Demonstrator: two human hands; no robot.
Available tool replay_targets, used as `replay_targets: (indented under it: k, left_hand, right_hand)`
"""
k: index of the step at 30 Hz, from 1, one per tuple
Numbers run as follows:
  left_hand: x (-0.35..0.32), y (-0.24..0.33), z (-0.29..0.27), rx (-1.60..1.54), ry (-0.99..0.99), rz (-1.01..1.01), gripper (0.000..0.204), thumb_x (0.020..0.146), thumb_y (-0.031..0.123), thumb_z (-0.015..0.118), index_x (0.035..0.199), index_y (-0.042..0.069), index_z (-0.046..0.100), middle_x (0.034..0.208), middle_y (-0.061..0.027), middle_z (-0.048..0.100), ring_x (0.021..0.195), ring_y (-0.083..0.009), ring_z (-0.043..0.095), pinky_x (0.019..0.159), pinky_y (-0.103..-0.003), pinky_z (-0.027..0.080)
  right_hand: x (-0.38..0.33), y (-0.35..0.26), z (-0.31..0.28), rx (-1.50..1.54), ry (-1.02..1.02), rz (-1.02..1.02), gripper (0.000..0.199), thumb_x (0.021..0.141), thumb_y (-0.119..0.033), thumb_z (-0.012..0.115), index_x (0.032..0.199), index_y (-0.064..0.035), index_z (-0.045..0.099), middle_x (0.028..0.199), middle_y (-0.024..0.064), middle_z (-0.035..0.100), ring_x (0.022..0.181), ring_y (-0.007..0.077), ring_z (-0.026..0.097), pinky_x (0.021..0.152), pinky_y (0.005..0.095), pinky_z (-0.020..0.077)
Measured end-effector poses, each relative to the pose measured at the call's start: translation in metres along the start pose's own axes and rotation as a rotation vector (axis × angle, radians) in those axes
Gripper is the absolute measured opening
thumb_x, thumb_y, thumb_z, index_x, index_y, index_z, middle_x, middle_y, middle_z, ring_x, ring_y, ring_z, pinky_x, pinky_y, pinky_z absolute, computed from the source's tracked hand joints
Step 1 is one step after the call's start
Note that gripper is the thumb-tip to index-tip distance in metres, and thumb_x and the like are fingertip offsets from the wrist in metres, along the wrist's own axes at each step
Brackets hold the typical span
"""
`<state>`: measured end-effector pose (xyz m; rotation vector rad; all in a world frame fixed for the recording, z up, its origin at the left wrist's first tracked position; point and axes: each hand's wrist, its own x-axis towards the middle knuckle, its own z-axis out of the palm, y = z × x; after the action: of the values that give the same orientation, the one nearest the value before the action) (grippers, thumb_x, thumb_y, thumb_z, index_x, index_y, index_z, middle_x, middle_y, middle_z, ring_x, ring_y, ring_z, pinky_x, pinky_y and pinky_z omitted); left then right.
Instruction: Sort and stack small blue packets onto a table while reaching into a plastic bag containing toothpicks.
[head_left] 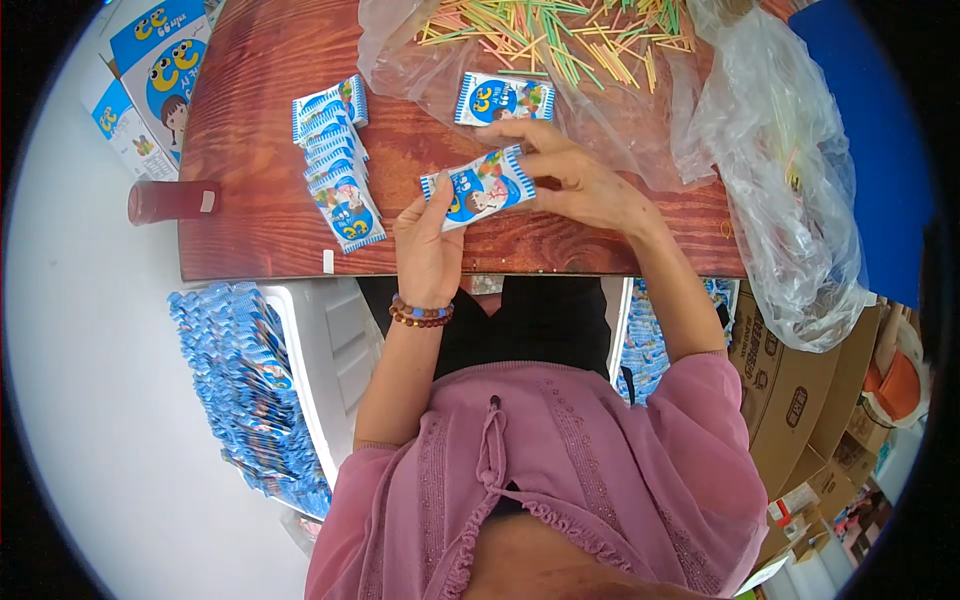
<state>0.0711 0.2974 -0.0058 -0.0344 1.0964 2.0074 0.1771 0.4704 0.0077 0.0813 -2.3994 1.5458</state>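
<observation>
- Left hand (428,245) pinches the left end of a small blue-and-white packet (478,190) between thumb and fingers; the wrist wears a beaded bracelet (421,314).
- Right hand (575,180) closes on the packet's right end, fingers curled over its upper edge — the packet is held flat between both hands, just above the wooden table (260,110).
- Whether the packet is open or sealed cannot be told from this view.
- Done, by judgement: a row of like packets (335,160) lies overlapped just left of the left hand, which suggests handled pieces set aside.
- A single packet (503,98) rests just beyond the right hand, on a clear plastic sheet (620,130).
- Thin coloured sticks (560,35) lie heaped on that sheet, farther beyond the right hand — a large stock.
- A heap of blue packets (245,390) sits below the table edge, near the left forearm; finished or waiting cannot be told.
- Left to do, by judgement: much — the stick pile is large and the laid-out row is short.
</observation>
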Motion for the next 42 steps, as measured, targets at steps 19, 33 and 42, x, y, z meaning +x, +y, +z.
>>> replay_targets:
  k: [19,33,42]
  left_hand:
    - [-0.008,-0.006,-0.005,-0.008,0.014,0.088,0.020,0.094,0.022,0.058,0.095,0.003,0.065,0.097,-0.0060,0.067,0.089,-0.0138,0.064,0.077,-0.030,0.051]
    - [-0.006,-0.005,-0.015,-0.020,0.006,0.026,0.019,0.094,0.020,0.057,0.100,0.003,0.065,0.098,-0.0044,0.068,0.088,-0.0127,0.065,0.071,-0.028,0.050]
    - [-0.003,-0.005,-0.019,-0.059,-0.002,0.023,0.019,0.094,0.019,0.057,0.098,0.002,0.065,0.097,-0.0059,0.068,0.087,-0.0133,0.066,0.072,-0.029,0.053]
  right_hand:
    - [0.003,0.057,-0.122,-0.679,0.480,0.500,0.021,0.083,-0.017,0.060,0.096,-0.0018,0.068,0.083,0.0151,0.068,0.078,0.0219,0.065,0.071,0.0313,0.0487]
    - [0.060,0.093,-0.116,-0.878,0.300,0.607,0.026,0.078,-0.029,0.062,0.080,-0.0035,0.066,0.078,0.0156,0.067,0.076,0.0322,0.065,0.072,0.0422,0.0495]
    - [0.065,0.058,-0.099,-0.978,0.185,0.745,0.042,0.078,-0.042,0.061,0.093,-0.0032,0.066,0.092,0.0178,0.067,0.090,0.0335,0.065,0.081,0.0441,0.0489]
